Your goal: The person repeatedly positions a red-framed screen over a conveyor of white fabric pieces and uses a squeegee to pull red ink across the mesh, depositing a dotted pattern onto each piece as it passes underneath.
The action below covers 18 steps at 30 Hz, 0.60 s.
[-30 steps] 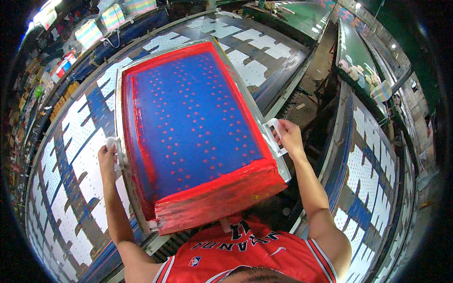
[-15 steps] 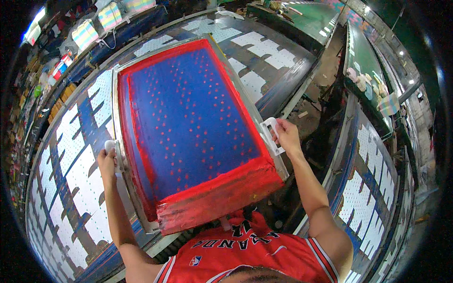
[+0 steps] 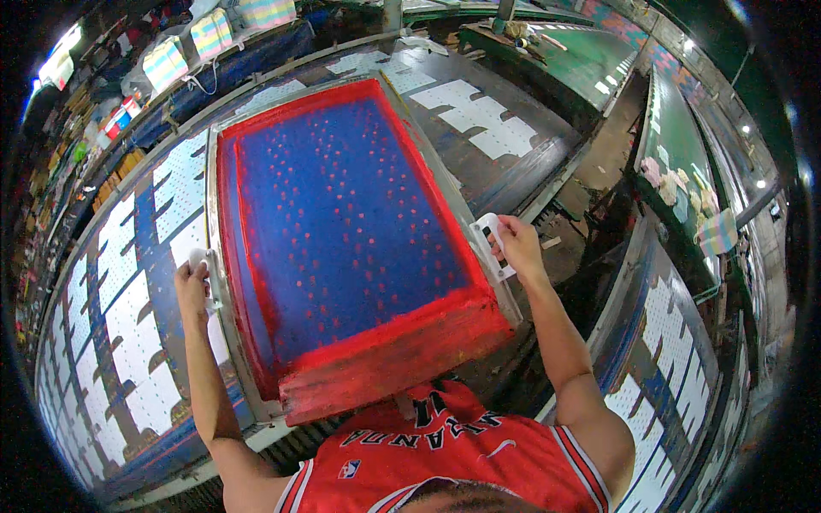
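A large screen-printing frame is in front of me, over a long dark table. Its blue mesh carries rows of small red dots, and red ink or coating runs along its borders. A broad red strip forms the near end, close to my body. My left hand is closed around a white handle on the frame's left side. On the right side, my right hand grips a matching white handle. Whether the frame rests on the table or hangs just above it, I cannot tell.
White cut pieces with small dots lie in rows on the dark table. Another table with similar pieces runs along my right. Green-topped tables stand farther off. Striped bundles sit at the back left.
The frame has shifted slightly over the table and covers more of a white piece by its right edge. Both hands keep hold of the handles. The view has moved a little.
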Motion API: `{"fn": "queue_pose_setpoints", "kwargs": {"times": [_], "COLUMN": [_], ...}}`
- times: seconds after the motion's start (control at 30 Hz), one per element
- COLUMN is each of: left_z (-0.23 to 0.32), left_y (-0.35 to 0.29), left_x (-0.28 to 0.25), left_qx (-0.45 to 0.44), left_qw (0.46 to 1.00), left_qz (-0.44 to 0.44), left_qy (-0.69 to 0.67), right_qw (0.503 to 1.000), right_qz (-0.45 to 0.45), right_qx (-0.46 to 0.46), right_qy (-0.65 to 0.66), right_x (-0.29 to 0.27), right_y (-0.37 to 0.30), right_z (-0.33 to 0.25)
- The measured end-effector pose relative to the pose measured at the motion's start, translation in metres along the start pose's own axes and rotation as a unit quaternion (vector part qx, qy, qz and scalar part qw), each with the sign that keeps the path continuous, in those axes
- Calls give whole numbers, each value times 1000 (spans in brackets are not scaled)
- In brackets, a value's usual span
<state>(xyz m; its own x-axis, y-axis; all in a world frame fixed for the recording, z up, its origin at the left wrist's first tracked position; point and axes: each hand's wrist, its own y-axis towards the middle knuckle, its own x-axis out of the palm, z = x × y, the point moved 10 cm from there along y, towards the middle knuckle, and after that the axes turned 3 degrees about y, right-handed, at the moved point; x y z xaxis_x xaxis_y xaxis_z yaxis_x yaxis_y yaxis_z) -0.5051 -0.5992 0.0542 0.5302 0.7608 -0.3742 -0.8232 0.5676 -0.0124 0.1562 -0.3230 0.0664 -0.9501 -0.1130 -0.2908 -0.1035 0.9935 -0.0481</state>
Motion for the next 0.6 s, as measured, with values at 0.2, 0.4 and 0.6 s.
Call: {"fn": "queue_pose_setpoints", "kwargs": {"times": [0.2,0.4,0.6], "left_z": [44,100,135], "left_y": [-41,-69,-71], "left_x": [100,202,290], "left_qx": [-21,-3,23], "left_qw": [998,999,999], "left_qz": [11,-13,-17], "left_qy": [-56,-36,-29], "right_qw": [998,997,999], "right_qz": [-19,-2,8], "right_qx": [-63,-75,-36], "right_qy": [-7,-17,-17], "right_x": [-97,-186,-244], "right_y": [90,158,204], "right_z": [8,22,46]}}
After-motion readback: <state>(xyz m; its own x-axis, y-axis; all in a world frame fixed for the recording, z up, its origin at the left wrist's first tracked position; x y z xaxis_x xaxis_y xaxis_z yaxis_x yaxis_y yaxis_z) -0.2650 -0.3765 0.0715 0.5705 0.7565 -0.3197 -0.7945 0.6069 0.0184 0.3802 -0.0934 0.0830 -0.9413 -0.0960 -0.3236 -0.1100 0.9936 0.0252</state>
